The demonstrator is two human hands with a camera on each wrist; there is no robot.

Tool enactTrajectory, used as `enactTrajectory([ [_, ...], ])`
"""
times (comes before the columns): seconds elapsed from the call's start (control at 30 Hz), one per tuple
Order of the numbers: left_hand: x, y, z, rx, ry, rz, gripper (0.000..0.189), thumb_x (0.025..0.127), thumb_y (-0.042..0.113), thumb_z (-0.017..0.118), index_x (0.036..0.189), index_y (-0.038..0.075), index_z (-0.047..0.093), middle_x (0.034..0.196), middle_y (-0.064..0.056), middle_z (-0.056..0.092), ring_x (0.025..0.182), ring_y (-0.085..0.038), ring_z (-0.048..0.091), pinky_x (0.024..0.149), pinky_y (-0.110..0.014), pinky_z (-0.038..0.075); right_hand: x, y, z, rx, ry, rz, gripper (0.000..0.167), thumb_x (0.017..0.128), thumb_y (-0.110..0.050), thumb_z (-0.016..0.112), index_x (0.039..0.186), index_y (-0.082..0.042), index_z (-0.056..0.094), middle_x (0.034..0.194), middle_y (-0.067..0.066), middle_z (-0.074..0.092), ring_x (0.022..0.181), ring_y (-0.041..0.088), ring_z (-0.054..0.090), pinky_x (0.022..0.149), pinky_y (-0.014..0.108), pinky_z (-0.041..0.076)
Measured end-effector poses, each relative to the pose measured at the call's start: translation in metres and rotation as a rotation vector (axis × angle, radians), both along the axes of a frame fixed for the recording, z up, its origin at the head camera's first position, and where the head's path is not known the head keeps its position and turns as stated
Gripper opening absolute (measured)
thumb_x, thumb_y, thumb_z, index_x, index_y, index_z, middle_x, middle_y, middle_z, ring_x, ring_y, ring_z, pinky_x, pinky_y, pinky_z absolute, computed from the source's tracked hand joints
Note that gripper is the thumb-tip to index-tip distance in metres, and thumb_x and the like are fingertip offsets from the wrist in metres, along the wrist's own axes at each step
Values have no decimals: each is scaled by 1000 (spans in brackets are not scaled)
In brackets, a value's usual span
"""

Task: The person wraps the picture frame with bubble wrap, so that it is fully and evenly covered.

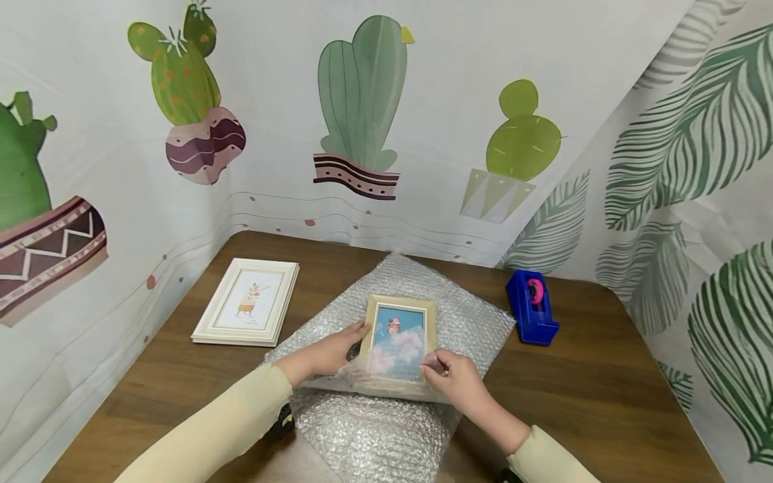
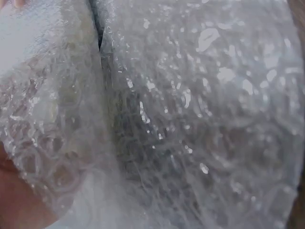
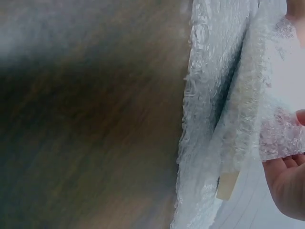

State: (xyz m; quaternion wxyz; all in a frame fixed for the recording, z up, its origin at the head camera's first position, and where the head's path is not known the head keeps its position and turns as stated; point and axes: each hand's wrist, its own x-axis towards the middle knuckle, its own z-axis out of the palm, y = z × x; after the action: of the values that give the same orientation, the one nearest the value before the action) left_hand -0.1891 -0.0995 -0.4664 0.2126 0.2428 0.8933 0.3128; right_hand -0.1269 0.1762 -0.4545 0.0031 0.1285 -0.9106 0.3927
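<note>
A light wooden picture frame [image 1: 430,315] with a blue picture lies on a sheet of bubble wrap [image 1: 386,268], and a clear flap of wrap covers its lower part. My left hand [image 1: 329,350] holds the frame at its left edge, fingers along the side; the thumb is mostly hidden. In the left wrist view, part of that hand [image 2: 21,202] shows at lower left beside the wrap. My right hand [image 1: 461,384] pinches the flap's edge at the frame's right side. The right wrist view shows that hand [image 3: 288,188] with the wrap between thumb and fingers.
A white picture frame [image 1: 223,332] lies at the left on the brown wooden table [image 1: 594,376]. A blue tape dispenser [image 1: 534,318] with a pink roll stands to the right of the wrap. More bubble wrap [image 1: 371,436] extends toward the front edge. A patterned cloth [image 1: 435,134] hangs behind.
</note>
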Motion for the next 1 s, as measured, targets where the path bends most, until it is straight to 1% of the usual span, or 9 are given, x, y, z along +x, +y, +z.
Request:
enactTrajectory([
  [0.1, 0, 0, 2, -7, -13, 8, 93, 89, 22, 80, 159, -6, 25, 169, -28, 16, 156, -48, 22, 126, -58, 28, -1, 1, 0, -16, -30, 22, 6, 94, -14, 73, 93, -8, 74, 87, 5, 76, 72, 3, 61, 64, 21, 50],
  [0.3, 0, 2, 6, -34, -19, 4, 86, 89, 7, 78, 158, -5, 28, 169, -28, 18, 156, -47, 22, 124, -56, 33, -2, 0, 1, -49, -68, 30, 10, 92, -18, 74, 93, -8, 76, 77, 3, 71, 62, -3, 44, 57, 19, 40],
  [0.47, 0, 3, 7, -44, -5, -6, 82, 93, 13, 75, 158, -5, 29, 168, -29, 20, 155, -48, 24, 124, -57, 32, -9, -1, -3, 12, 20, 40, 8, 92, -18, 74, 90, -10, 75, 79, 0, 70, 64, 0, 50, 59, 20, 44],
  [0.53, 1, 3, 6, -48, 0, -11, 79, 94, 14, 72, 158, -5, 30, 168, -29, 21, 155, -47, 25, 124, -57, 32, -14, -1, -5, 41, 76, 69, 7, 92, -17, 74, 88, -11, 73, 84, 0, 71, 70, 6, 58, 64, 23, 49],
  [0.63, 2, 4, 5, -62, 13, -15, 72, 94, 0, 66, 157, -5, 32, 167, -29, 23, 154, -47, 27, 124, -56, 32, -22, 0, -9, 98, 143, 122, 18, 92, -15, 74, 76, -12, 65, 101, 8, 75, 94, 21, 70, 80, 33, 59],
  [0.73, 2, 4, 5, -81, 19, -15, 73, 90, -11, 63, 157, -5, 33, 167, -29, 24, 154, -46, 28, 123, -54, 34, -28, 1, -11, 139, 123, 164, 32, 93, -16, 73, 68, -14, 52, 125, 20, 71, 119, 36, 67, 97, 46, 58],
  [0.8, 3, 5, 6, -88, 21, -17, 74, 89, -14, 62, 157, -5, 34, 167, -29, 25, 154, -46, 28, 122, -54, 36, -30, 3, -12, 162, 102, 183, 34, 94, -17, 71, 68, -15, 49, 136, 24, 66, 128, 40, 62, 102, 49, 55],
  [0.9, 3, 6, 8, -93, 27, -24, 73, 88, -18, 58, 156, -5, 34, 167, -29, 25, 154, -46, 28, 120, -53, 37, -31, 3, -15, 181, 68, 198, 31, 96, -18, 69, 71, -16, 51, 137, 25, 65, 133, 42, 59, 107, 52, 52],
  [1.0, 3, 7, 10, -94, 46, -41, 74, 86, -22, 54, 156, -6, 35, 166, -30, 25, 153, -46, 29, 119, -53, 38, -32, 3, -18, 221, 70, 196, 26, 98, -19, 67, 75, -16, 54, 116, 20, 74, 136, 43, 57, 116, 58, 44],
])
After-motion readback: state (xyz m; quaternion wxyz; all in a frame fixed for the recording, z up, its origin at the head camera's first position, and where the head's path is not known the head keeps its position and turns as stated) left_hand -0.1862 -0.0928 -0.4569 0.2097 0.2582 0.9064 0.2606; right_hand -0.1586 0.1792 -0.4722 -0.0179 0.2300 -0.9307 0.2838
